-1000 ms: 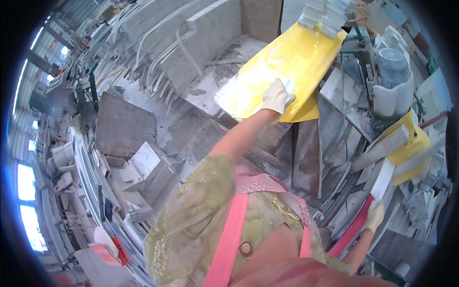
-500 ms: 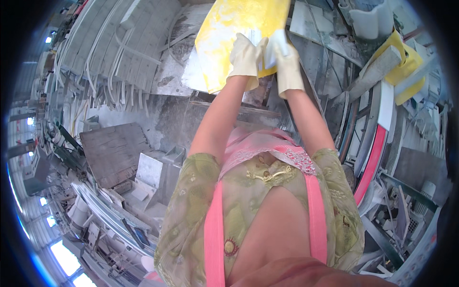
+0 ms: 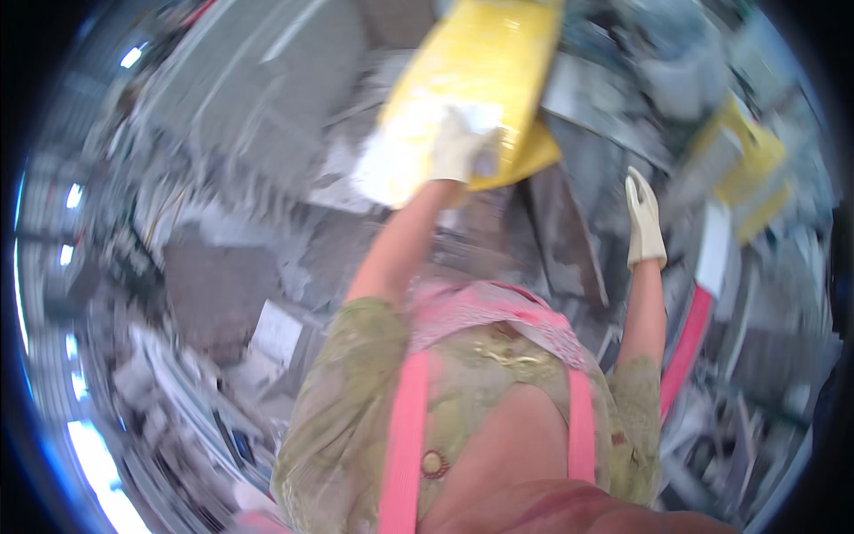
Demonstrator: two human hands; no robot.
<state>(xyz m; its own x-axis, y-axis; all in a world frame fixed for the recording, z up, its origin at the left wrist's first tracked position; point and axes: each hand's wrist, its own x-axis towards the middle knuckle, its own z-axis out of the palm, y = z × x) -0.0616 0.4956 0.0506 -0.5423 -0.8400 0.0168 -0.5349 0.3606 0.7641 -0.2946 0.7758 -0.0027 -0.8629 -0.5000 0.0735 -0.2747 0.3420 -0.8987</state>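
A wide yellow plastic sheet or sack (image 3: 498,53), partly covered in white, lies at the top centre, its lower right corner folded. My left hand (image 3: 458,147), in a cream rubber glove, rests at the white-covered part of it. Motion blur smears the left fingers, so their grip is unclear. Well away from the sheet, to the right, my right hand (image 3: 645,218) wears a matching glove. Its fingers are stretched out and slightly apart, with nothing seen in them.
Long grey strips (image 3: 258,98) are stacked at the upper left. A dark board (image 3: 218,294) and a small white panel (image 3: 276,334) lie below them. Another yellow sheet (image 3: 747,160) hangs at the right, above a red and white bar (image 3: 689,343).
My right hand has left the yellow sheet and moved right and towards me. My left hand stays at the sheet. The whole view has shifted and blurred.
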